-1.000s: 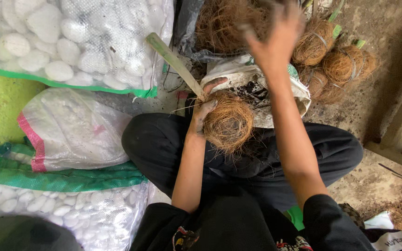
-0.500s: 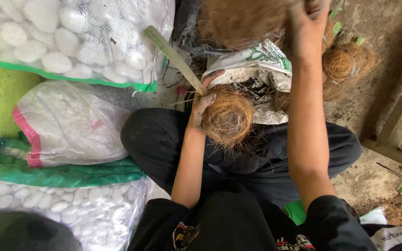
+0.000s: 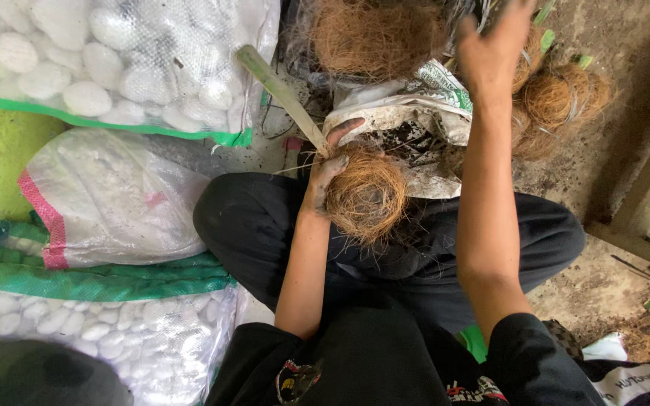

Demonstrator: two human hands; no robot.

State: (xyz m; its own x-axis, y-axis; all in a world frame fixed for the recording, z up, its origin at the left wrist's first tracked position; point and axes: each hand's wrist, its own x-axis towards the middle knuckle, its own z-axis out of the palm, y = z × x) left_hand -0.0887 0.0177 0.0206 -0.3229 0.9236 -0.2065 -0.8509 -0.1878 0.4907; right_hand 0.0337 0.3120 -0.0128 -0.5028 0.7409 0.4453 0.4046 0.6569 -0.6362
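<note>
Left hand (image 3: pixel 326 169) clasps the coir ball (image 3: pixel 366 197) and green stalk (image 3: pixel 283 96); beyond the ball, right hand (image 3: pixel 490 53) blurred, fingers spread, tips cut off

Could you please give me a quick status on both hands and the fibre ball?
Left hand shut on fibre ball and stalk. Right hand open, raised over husk pile. Nothing between.

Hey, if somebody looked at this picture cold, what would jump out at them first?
Probably the shaggy brown ball of coconut fibre at the centre, held on the person's lap by the left hand with a flat green stick slanting up from it. Next, the right hand raised with fingers spread near the top, over more fibre bundles. Mesh sacks of white oval pieces fill the left side.
</note>
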